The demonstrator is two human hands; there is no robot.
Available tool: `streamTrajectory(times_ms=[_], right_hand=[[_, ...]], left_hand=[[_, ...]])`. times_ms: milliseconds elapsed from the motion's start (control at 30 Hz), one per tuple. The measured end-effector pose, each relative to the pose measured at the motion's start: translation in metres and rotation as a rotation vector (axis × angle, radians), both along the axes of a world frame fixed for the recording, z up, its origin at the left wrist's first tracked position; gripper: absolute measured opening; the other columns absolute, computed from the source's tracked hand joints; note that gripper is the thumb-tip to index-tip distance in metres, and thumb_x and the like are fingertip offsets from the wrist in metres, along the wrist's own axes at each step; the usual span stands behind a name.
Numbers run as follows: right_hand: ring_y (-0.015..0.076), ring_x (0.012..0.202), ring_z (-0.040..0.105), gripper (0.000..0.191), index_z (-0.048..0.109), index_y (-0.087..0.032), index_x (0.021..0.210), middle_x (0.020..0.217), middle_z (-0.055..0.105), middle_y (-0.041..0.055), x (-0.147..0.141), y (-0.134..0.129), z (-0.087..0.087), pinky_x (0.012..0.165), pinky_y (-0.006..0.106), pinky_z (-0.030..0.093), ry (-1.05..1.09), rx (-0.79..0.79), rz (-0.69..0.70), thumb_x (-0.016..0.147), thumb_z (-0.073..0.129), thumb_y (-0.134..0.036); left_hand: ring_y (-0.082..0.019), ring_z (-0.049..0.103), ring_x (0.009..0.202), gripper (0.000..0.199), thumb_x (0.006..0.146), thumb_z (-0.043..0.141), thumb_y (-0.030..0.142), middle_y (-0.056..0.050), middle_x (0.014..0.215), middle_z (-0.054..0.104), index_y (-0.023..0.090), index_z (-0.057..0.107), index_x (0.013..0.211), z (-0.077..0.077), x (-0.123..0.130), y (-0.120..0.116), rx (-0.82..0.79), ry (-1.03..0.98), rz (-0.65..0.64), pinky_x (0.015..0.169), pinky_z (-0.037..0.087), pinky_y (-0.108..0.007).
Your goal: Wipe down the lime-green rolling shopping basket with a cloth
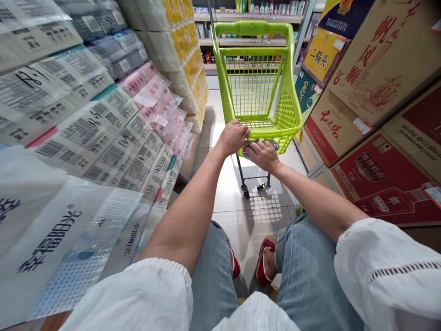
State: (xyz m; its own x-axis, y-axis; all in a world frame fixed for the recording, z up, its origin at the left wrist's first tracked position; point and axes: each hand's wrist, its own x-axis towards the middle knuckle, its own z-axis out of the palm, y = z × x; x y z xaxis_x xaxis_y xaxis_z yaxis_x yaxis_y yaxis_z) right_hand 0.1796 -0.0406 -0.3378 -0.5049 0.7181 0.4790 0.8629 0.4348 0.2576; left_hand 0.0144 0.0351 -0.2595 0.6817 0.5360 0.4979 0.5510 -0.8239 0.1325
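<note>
A lime-green shopping cart [292, 99] with a plastic basket stands right in front of me in the aisle. My left hand [234, 137] is closed over the near left corner of its rim. Just to the right, my right hand [264, 155] presses a bunched grey cloth [246, 150] against the near outer side of the basket, below the rim. Its fingers are curled over the cloth, which is mostly covered by them. Nothing lies in the part of the basket that I can see.
Stacked paper packs [103, 133] line my left side, with yellow-and-white bundles [172, 50] beyond. On my right rise cardboard boxes [375, 69] and red cartons [375, 170]. Shelves of bottles [268, 8] stand behind the cart. The cart's wheels [263, 187] rest on the tiled floor [220, 193].
</note>
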Motion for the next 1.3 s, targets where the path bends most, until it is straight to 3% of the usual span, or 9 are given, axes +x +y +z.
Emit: streamTrajectory(times_ms=[100,167,400,467,733,800,900,1133,1300], right_hand=[[0.0219,0.094,0.052,0.034,0.063,-0.017,0.113,0.109,0.066,0.0106,0.000,-0.002,-0.022,0.076,0.036,0.029,-0.105,-0.134,0.014,0.099,0.032,-0.020],[0.0219,0.094,0.052,0.034,0.064,-0.017,0.111,0.107,0.066,0.0099,0.002,-0.003,-0.023,0.077,0.036,0.029,-0.140,-0.163,0.023,0.099,0.032,-0.019],[0.0261,0.103,0.050,0.037,0.059,-0.019,0.124,0.121,0.061,0.0128,0.010,-0.003,0.045,0.083,0.039,0.031,0.110,0.094,-0.046,0.098,0.039,-0.038],[0.0273,0.107,0.049,0.040,0.057,-0.019,0.126,0.123,0.060,0.0133,0.010,-0.001,0.053,0.086,0.039,0.031,0.160,0.129,-0.059,0.098,0.040,-0.042],[0.0235,0.100,0.051,0.031,0.060,-0.017,0.119,0.117,0.064,0.0114,0.000,0.000,-0.011,0.082,0.037,0.031,-0.075,-0.088,0.000,0.097,0.040,-0.025],[0.0241,0.102,0.051,0.029,0.060,-0.016,0.118,0.115,0.064,0.0109,0.000,-0.001,-0.017,0.083,0.037,0.031,-0.125,-0.133,0.012,0.095,0.043,-0.022],[0.0242,0.101,0.052,0.029,0.060,-0.017,0.118,0.114,0.064,0.0104,0.006,-0.001,-0.005,0.083,0.037,0.031,-0.116,-0.101,0.026,0.095,0.046,-0.026],[0.0285,0.109,0.050,0.042,0.057,-0.019,0.125,0.124,0.059,0.0126,0.033,0.000,0.054,0.089,0.040,0.032,0.162,0.139,-0.063,0.095,0.045,-0.046],[0.0282,0.106,0.051,0.043,0.058,-0.019,0.124,0.124,0.060,0.0131,0.031,0.004,0.036,0.087,0.040,0.033,0.166,0.110,-0.083,0.093,0.047,-0.047]], left_hand=[[-0.023,0.062,0.094,0.036,0.096,0.035,0.033,-0.007,0.082,0.070,0.020,0.063,0.078,0.000,-0.001,0.001,0.002,0.001,0.001,0.105,0.039,-0.042],[-0.023,0.061,0.096,0.035,0.096,0.035,0.035,-0.007,0.084,0.070,0.020,0.063,0.080,-0.001,-0.002,0.001,0.003,-0.003,0.006,0.106,0.038,-0.043],[-0.023,0.061,0.094,0.036,0.096,0.035,0.031,-0.007,0.080,0.069,0.020,0.063,0.076,-0.002,-0.001,0.001,-0.003,-0.034,0.036,0.107,0.037,-0.043],[-0.023,0.061,0.094,0.036,0.095,0.034,0.030,-0.007,0.079,0.069,0.020,0.063,0.075,-0.002,0.000,0.001,-0.008,-0.038,0.047,0.107,0.037,-0.043],[-0.025,0.061,0.095,0.040,0.095,0.036,0.038,-0.010,0.080,0.069,0.018,0.065,0.076,0.004,-0.004,-0.002,-0.017,-0.009,0.073,0.104,0.039,-0.045],[-0.027,0.061,0.095,0.041,0.094,0.039,0.042,-0.010,0.078,0.069,0.018,0.066,0.076,0.005,-0.004,-0.003,-0.008,-0.019,0.100,0.103,0.040,-0.047],[-0.029,0.061,0.096,0.041,0.093,0.040,0.043,-0.011,0.078,0.069,0.017,0.068,0.077,0.008,-0.001,-0.007,-0.005,-0.046,0.149,0.103,0.038,-0.050],[-0.027,0.063,0.087,0.034,0.093,0.036,0.028,-0.012,0.084,0.071,0.019,0.066,0.082,0.009,0.016,-0.020,-0.026,-0.010,0.131,0.085,0.044,-0.042],[-0.024,0.062,0.082,0.033,0.096,0.034,0.031,-0.010,0.083,0.069,0.021,0.063,0.083,-0.004,0.022,-0.014,-0.007,-0.060,0.130,0.077,0.042,-0.037]])
